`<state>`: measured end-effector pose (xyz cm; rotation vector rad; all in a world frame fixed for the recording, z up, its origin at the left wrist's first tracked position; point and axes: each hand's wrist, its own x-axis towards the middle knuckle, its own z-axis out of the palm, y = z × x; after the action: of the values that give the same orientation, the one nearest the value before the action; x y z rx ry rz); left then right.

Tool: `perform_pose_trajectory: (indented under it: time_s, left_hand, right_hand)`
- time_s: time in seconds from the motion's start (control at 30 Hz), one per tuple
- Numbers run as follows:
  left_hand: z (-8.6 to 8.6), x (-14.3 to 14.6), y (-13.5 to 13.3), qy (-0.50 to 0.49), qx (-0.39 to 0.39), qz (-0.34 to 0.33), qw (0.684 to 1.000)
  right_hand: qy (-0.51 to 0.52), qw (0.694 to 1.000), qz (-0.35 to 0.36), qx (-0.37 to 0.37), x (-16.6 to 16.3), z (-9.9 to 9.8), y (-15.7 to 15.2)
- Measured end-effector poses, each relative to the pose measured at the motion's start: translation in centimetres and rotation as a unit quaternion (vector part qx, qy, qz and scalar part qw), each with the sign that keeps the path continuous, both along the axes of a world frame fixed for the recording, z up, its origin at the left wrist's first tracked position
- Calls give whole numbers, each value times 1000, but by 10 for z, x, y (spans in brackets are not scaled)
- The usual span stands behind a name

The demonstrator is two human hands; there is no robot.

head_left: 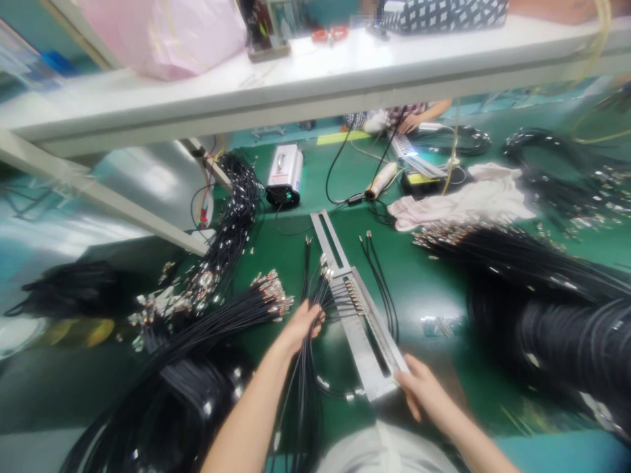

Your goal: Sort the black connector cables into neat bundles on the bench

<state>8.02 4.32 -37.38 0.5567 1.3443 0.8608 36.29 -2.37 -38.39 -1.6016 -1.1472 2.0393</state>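
A long slotted metal fixture [348, 332] lies slantwise on the green bench in front of me. Several thin black cables with small metal ends sit in a row [353, 295] across its middle. My left hand [303, 325] is closed round a bunch of black cables [304, 374] just left of the fixture, their metal tips pointing away from me. With thumb and fingers, my right hand [417, 384] grips the fixture's near right corner. A few loose cables [379, 282] lie along the fixture's right side.
Thick cable bundles lie at left [236, 305] and right [532, 263]. Behind are a silver box [286, 172], a white cloth [468, 197] and a handled tool [382, 180]. Another person's hand [419, 119] works across the bench. A white shelf [305, 98] spans above.
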Motion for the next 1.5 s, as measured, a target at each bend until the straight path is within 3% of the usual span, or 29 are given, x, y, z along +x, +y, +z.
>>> perform_pose_trajectory:
  time_s: [0.23,0.43,0.7,0.97,1.5]
  left_hand:
    - [-7,4,-3,3,2,41,999]
    - [-6,5,-5,5,22,37,999]
    - [-12,12,-11,63,-10,54,996]
    - [-14,5,-24,84,5,69,994]
    - [-29,-16,-19,79,28,86,993]
  right_hand:
    - [7,1000,-13,7,5,-8,-1]
    - [-4,1000,-14,3,5,-11,-2]
    - [-29,999,-9,-15,6,-21,-4]
    - [-21,1000,6,-18,7,-29,-5]
    - [-55,996,-19,-64,11,-27,-4]
